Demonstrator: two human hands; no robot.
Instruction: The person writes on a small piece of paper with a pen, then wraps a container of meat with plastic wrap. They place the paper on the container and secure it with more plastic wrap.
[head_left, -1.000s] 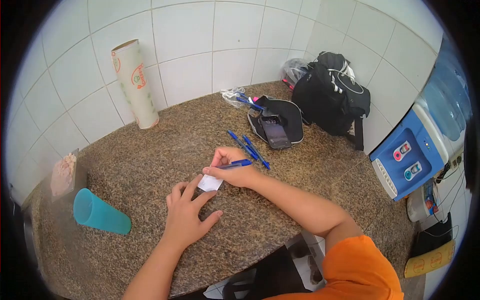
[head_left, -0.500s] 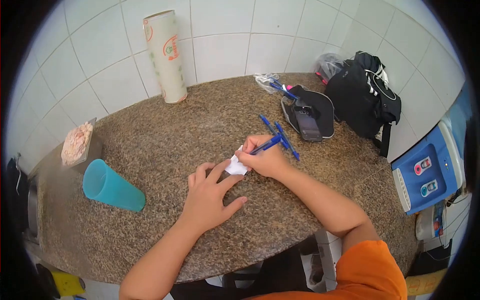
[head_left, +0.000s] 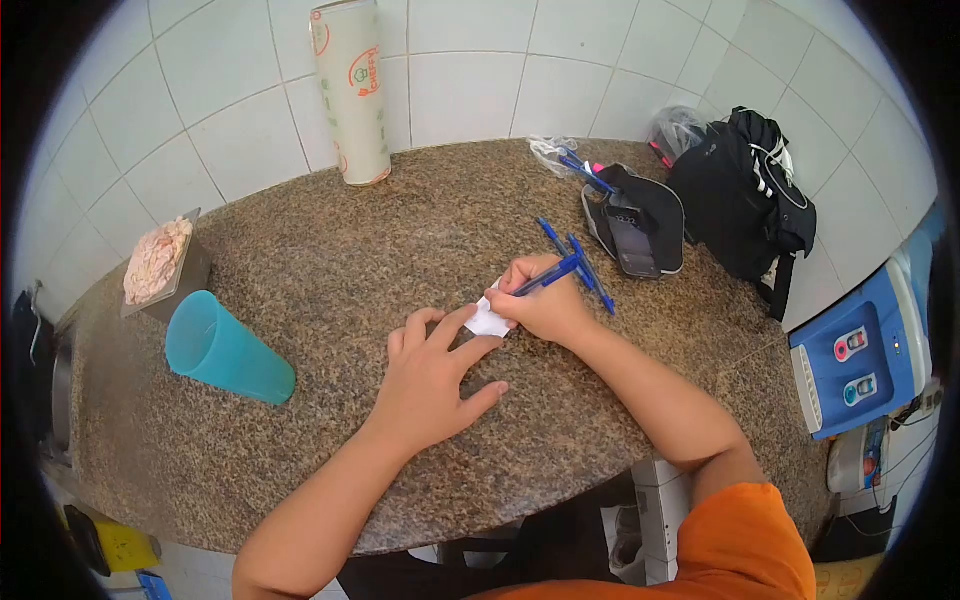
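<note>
A small white piece of paper (head_left: pixel 487 320) lies on the speckled brown countertop (head_left: pixel 480 430). My left hand (head_left: pixel 432 375) rests flat with its fingers spread, fingertips touching the paper's left and lower edges. Above the paper, my right hand (head_left: pixel 548 305) is closed around a blue pen (head_left: pixel 548 277), its tip hidden behind my fingers. Two more blue pens (head_left: pixel 590 272) lie crossed on the counter just beyond my right hand. Whether any mark is on the paper I cannot make out.
A turquoise cup (head_left: pixel 235 350) and a square container (head_left: pixel 165 265) with pinkish contents stand at left. By the wall is a tall paper roll (head_left: pixel 355 95). A phone (head_left: pixel 633 245) lies on a black pouch (head_left: pixel 660 215), near a black bag (head_left: pixel 745 195). A blue water dispenser (head_left: pixel 865 350) stands right.
The view has shifted slightly, so most things appear a little to the right. Both hands keep the same places at the paper, with the pen still in my right hand.
</note>
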